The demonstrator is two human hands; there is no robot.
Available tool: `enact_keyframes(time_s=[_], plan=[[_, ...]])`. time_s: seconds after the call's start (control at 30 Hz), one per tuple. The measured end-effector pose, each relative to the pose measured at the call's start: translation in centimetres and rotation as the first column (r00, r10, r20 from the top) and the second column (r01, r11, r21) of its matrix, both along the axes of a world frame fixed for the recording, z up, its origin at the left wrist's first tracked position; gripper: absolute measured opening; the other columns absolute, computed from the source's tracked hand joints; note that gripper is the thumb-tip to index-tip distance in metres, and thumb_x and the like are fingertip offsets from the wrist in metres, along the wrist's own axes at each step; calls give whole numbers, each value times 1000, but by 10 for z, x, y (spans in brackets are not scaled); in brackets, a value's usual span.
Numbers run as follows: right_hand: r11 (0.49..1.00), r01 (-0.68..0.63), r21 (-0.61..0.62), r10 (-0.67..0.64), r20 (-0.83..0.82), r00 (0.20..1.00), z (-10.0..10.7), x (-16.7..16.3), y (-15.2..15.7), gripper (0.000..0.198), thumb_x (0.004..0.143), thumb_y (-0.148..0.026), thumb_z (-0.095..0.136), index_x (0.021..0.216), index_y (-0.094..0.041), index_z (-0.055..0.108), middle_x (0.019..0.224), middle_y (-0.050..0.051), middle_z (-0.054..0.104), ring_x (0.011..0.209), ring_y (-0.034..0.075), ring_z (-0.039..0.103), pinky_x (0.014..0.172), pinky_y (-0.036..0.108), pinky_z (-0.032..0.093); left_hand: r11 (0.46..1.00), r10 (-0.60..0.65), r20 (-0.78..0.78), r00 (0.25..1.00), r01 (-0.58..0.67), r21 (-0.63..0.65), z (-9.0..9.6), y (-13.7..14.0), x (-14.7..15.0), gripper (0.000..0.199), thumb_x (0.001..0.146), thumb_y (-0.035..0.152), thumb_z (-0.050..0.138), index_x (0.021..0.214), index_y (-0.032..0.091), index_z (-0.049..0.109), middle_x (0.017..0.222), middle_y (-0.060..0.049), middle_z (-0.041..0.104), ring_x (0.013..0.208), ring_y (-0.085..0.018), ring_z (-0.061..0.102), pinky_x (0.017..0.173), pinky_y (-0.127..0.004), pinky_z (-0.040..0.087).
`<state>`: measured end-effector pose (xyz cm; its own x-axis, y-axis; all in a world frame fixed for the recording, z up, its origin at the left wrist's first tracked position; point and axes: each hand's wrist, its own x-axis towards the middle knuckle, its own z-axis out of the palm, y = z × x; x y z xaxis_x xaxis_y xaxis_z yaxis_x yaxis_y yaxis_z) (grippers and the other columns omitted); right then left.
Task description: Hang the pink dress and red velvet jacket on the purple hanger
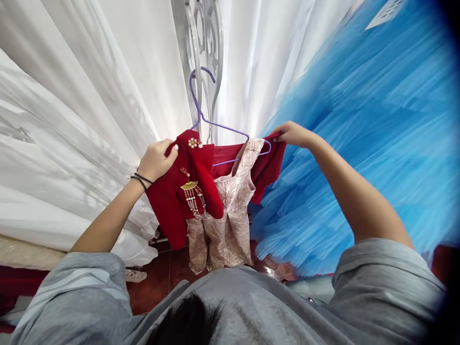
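A red jacket [165, 201] hangs half over a purple hanger [226, 127], with its left side draped across a pale pink patterned dress [233, 225]. My left hand [158, 160] pinches the jacket near its left shoulder. At the other side my right hand [293, 134] grips the jacket's right shoulder edge, beyond the hanger's end. One dress strap sits over the right arm of the hanger; the other is hidden under the jacket. A gold fan-shaped ornament [189, 186] with beaded tassels and a flower-shaped clasp [193, 143] decorate the red cloth.
Behind the hanger rises a white scrolled metal stand [206, 33]. White curtains or gowns [89, 96] spread on the left. A large blue tulle dress [359, 124] fills the right side. Reddish-brown floor [154, 287] shows below.
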<state>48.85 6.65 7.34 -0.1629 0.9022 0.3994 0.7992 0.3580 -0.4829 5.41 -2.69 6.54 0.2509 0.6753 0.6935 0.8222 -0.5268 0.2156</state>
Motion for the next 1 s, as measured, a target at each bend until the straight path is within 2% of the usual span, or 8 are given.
enact_keyframes(time_s=[0.13, 0.23, 0.33, 0.47, 0.57, 0.67, 0.77, 1.0], plan=[[954, 199, 223, -186, -81, 979, -9, -9, -18, 26, 81, -18, 54, 101, -18, 72, 85, 10, 69, 98, 31, 63, 91, 46, 49, 1000, 6, -1, 1000, -6, -9, 0, -5, 1, 19, 89, 32, 51, 87, 19, 64, 75, -3, 65, 69, -18, 57, 70, -30, 44], [957, 274, 98, -281, 56, 958, -6, -23, -32, 27, 79, -12, 56, 101, -14, 71, 91, 16, 68, 105, 37, 62, 94, 52, 46, 1000, 28, 10, 1000, -27, -7, 0, -8, 0, 22, 89, 35, 51, 91, 18, 66, 84, -5, 69, 74, -19, 60, 75, -31, 47], [947, 322, 8, -320, 122, 939, 27, -37, -58, 29, 81, -6, 53, 104, -6, 70, 103, 23, 68, 112, 38, 60, 100, 52, 43, 999, 40, 18, 999, -39, -17, 0, -10, 0, 26, 90, 37, 50, 95, 18, 67, 90, -7, 71, 79, -20, 63, 78, -32, 49], [885, 388, 257, -386, -58, 920, 69, -81, -124, 44, 90, -6, 42, 131, -4, 58, 119, 22, 63, 122, 35, 56, 108, 54, 38, 997, 83, 13, 996, -83, -8, -4, -16, 3, 30, 89, 36, 52, 107, 18, 66, 105, -9, 72, 95, -24, 66, 90, -36, 50], [910, 302, 285, -288, -92, 953, 43, -138, -161, 54, 92, -10, 37, 145, -11, 43, 98, 13, 67, 101, 31, 67, 99, 52, 48, 992, 126, 1, 992, -126, 28, -15, -23, 4, 40, 88, 36, 52, 122, 17, 62, 120, -12, 68, 111, -27, 63, 101, -40, 48], [995, 102, 23, -104, 148, 984, -19, -189, -167, 57, 91, -5, 28, 147, -8, 38, 89, 14, 69, 86, 27, 70, 83, 43, 57, 983, 173, -14, 985, -172, 69, -32, -29, 6, 51, 87, 34, 53, 134, 15, 55, 132, -16, 62, 124, -29, 57, 109, -42, 43], [984, 15, -175, 38, 296, 954, -61, -209, -158, 66, 88, 0, 30, 154, -3, 22, 107, 21, 69, 91, 28, 72, 80, 38, 57, 960, 253, -8, 967, -250, 123, -48, -37, 10, 58, 85, 33, 55, 139, 14, 51, 142, -19, 55, 134, -32, 50, 117, -49, 31], [1000, 21, -17, -21, -27, 999, -57, -183, -155, 76, 98, -27, 39, 158, -9, -4, 113, 19, 70, 95, 31, 71, 82, 41, 56, 886, 408, 104, 907, -421, 195, -84, -62, 58, 43, 84, 51, 59, 105, 14, 64, 116, -21, 65, 115, -36, 57, 103, -51, 39]])
